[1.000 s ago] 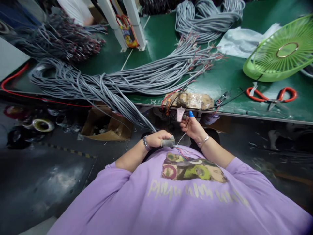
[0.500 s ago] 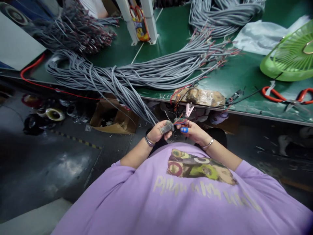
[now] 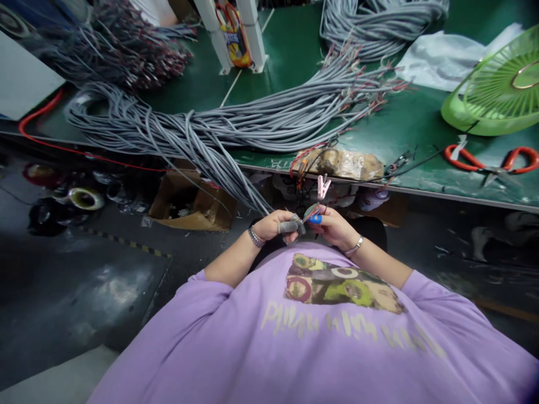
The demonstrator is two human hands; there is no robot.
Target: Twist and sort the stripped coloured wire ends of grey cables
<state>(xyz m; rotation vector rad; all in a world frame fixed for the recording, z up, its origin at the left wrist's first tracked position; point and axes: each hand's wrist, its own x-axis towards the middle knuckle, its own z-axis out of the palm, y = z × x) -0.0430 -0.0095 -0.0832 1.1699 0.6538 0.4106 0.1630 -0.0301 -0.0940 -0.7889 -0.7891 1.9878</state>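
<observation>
My left hand (image 3: 275,225) is closed round the end of a grey cable (image 3: 236,188) that runs down from the big bundle (image 3: 236,126) on the green bench (image 3: 391,132). A grey cot covers one of its fingers. My right hand (image 3: 330,224), with a blue cot on a fingertip, pinches the thin coloured wires (image 3: 310,212) that stick out of that cable end. Both hands meet just above my purple shirt, below the bench edge. A pink clip (image 3: 323,186) hangs right above them.
A taped brown block (image 3: 345,164) with wires sits on the bench edge. Red-handled scissors (image 3: 488,163) and a green fan (image 3: 497,90) lie to the right, more cable coils (image 3: 379,22) at the back. Under the bench are a cardboard box (image 3: 189,205) and tape rolls (image 3: 84,197).
My right hand came down from the pink clip and joined my left hand at the cable end, where it now grips the coloured wires. The view shifted slightly.
</observation>
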